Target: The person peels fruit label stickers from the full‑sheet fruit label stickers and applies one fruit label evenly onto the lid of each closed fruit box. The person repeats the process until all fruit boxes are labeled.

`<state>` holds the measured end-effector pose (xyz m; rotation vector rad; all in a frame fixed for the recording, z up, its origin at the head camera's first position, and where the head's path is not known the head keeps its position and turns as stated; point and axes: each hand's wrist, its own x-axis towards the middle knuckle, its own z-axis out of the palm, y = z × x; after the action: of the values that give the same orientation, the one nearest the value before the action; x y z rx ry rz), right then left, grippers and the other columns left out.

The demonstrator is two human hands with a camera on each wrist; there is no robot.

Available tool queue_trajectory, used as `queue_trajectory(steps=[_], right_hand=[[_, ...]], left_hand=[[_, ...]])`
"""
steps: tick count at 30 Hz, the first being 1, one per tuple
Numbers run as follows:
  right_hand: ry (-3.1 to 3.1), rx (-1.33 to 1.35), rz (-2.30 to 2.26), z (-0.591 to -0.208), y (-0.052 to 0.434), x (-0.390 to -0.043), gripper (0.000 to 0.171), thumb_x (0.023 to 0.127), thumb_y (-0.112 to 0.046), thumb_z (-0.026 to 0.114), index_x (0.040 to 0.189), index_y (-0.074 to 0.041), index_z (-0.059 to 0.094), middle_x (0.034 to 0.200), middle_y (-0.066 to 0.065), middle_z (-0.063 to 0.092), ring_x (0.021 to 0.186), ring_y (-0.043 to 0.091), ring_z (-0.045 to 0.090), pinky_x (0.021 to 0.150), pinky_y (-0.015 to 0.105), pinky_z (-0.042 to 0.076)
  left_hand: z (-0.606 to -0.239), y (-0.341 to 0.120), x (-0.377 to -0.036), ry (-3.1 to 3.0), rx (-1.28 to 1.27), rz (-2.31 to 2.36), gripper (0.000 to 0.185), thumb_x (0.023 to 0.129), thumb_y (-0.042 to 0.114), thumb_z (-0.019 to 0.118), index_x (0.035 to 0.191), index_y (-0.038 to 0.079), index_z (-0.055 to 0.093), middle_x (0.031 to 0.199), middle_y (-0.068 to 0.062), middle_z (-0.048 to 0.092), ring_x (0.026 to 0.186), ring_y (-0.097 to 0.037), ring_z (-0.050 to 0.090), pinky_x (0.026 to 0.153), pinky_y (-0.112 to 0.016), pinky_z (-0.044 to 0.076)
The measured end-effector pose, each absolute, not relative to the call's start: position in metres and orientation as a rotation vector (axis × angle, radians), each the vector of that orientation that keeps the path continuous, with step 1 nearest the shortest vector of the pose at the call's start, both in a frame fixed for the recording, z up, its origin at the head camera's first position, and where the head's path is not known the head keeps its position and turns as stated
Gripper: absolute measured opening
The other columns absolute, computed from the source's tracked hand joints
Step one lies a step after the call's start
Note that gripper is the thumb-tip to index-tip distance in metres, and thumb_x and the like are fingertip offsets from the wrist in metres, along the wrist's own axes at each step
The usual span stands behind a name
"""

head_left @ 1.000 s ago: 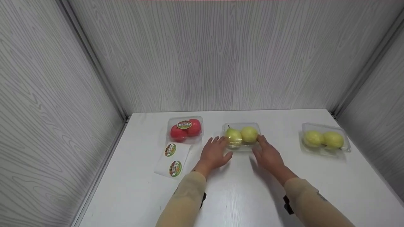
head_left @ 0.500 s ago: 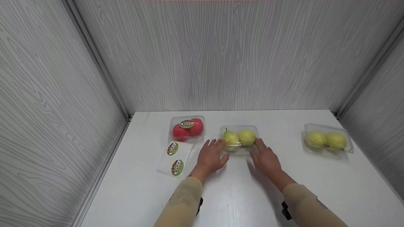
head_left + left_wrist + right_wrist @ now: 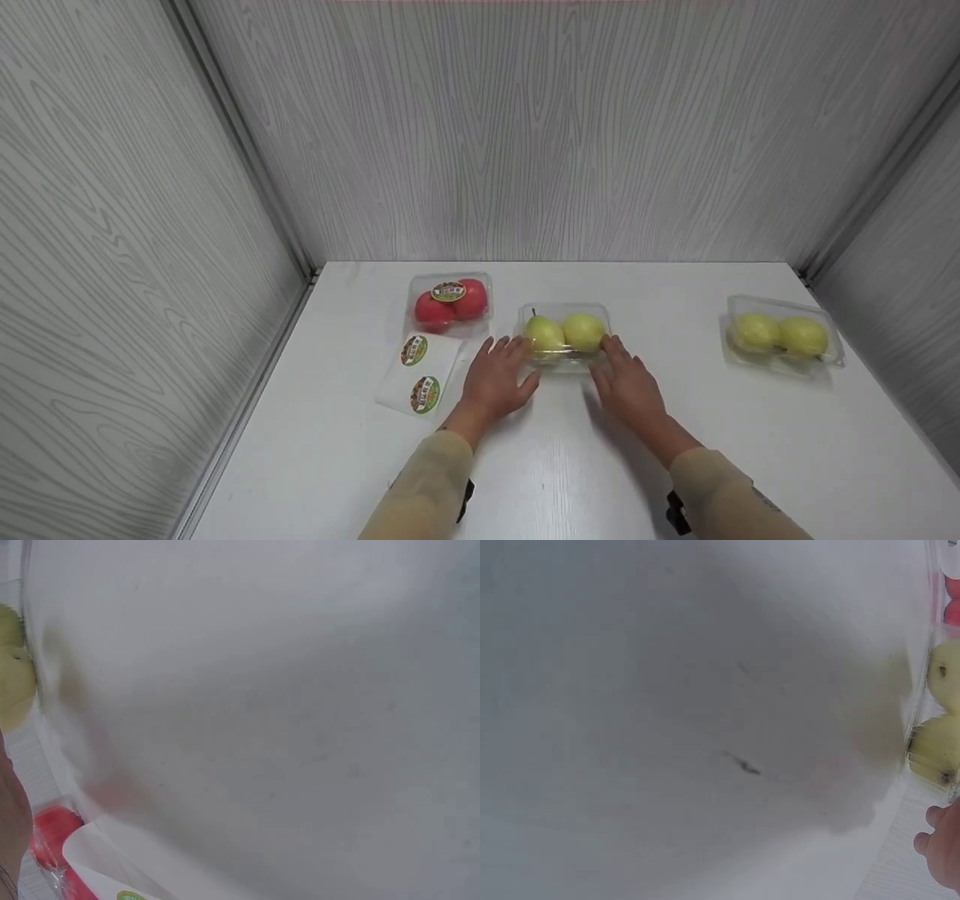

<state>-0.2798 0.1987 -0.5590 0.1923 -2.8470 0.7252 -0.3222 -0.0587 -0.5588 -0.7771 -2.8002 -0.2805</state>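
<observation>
Both hands are laid flat on the white table (image 3: 570, 465), fingers straight and relaxed, nothing gripped. The left hand (image 3: 495, 379) is set against the left end of a clear pear tray (image 3: 565, 357), fingertips touching its near-left corner. The right hand (image 3: 628, 382) is placed at the tray's near-right corner, fingertips touching the plastic there. So the tray is bracketed between the two hands, not lifted.

The tray's long axis is run left to right, roughly parallel with the table's back edge, and it's parked about mid-table, a bit nearer the back edge than the front. Two yellow-green pears (image 3: 564, 333) are held in it side by side; a stem on the left one is pointed up and toward the back wall.

Just left of the left hand, a white sheet of labels (image 3: 420, 372) with two round stickers is laid, angled toward the front-left. Behind that, near the back edge, a tray of red apples (image 3: 451, 301) with a sticker on top can be seen. Well apart, by the right edge, a second tray of pears (image 3: 782, 336) is sat, also lying left to right.
</observation>
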Motion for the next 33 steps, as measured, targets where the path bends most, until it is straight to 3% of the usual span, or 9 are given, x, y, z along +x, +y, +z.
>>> queue_trajectory(steps=[33], right_hand=[[-2.766, 0.234, 0.713, -0.563, 0.172, -0.245, 0.058, 0.109, -0.025, 0.059, 0.156, 0.006, 0.045, 0.16, 0.028, 0.045, 0.147, 0.044, 0.045, 0.119, 0.063, 0.033]], left_hand=[[-0.56, -0.085, -0.288, -2.784, -0.756, -0.311, 0.058, 0.104, 0.048, 0.057, 0.153, 0.015, 0.056, 0.156, -0.003, 0.058, 0.146, -0.025, 0.051, 0.126, -0.047, 0.028]])
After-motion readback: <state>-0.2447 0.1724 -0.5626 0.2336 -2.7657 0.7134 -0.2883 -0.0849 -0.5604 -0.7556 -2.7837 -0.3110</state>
